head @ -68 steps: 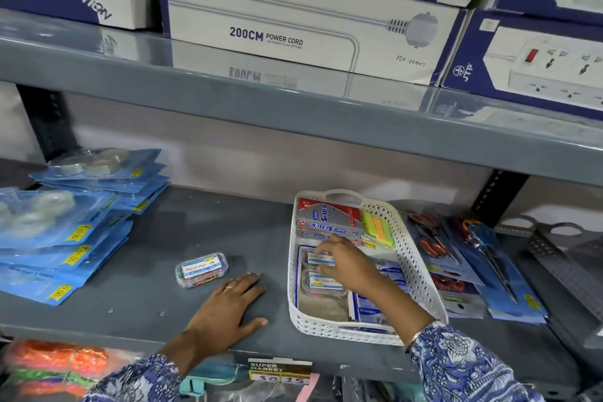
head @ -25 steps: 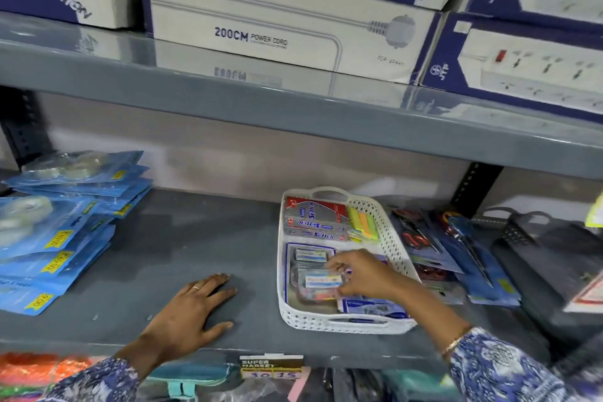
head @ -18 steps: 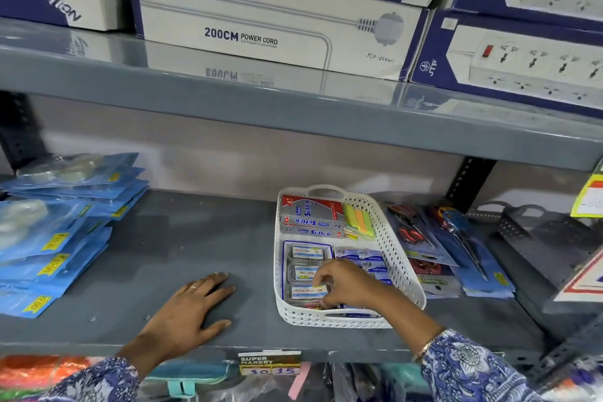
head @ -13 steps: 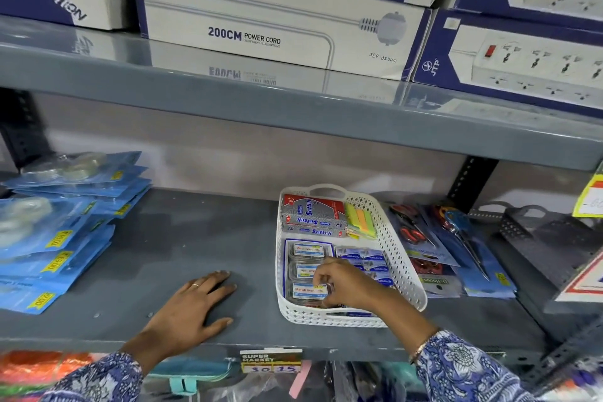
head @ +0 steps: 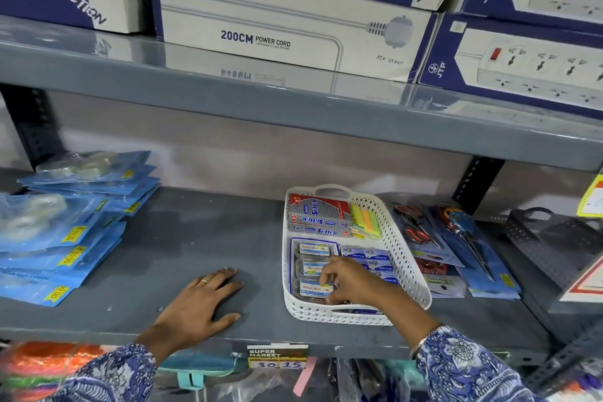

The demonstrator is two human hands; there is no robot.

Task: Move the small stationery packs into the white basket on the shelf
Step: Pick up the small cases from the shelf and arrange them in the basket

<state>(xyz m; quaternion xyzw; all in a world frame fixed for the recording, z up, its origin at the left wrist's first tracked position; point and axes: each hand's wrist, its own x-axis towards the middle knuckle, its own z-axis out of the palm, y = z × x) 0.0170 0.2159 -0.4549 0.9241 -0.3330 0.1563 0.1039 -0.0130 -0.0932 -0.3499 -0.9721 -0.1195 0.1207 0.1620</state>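
Note:
A white perforated basket (head: 411,258) stands on the grey shelf (head: 202,238). Inside it, along the left side, three small clear stationery packs lie in a column, the nearest pack (head: 312,288) by the front wall. My right hand (head: 350,281) reaches into the basket with its fingertips pinched on that nearest pack. Red boxes (head: 318,215) and coloured sticky notes (head: 365,220) fill the basket's back, blue packets (head: 365,254) its right side. My left hand (head: 204,303) rests flat on the shelf to the left of the basket, fingers spread, holding nothing.
Blue tape packs (head: 62,232) are stacked at the left. Scissors on blue cards (head: 463,238) lie right of the basket, a dark basket (head: 554,238) beyond them. An upper shelf (head: 293,104) carries power-cord boxes (head: 287,19) overhead. A price tag (head: 277,356) hangs at the front edge.
The clear pack that lay on the shelf by my left hand is gone from there. My right hand has drawn toward the basket's front, setting a pack down as the nearest of three.

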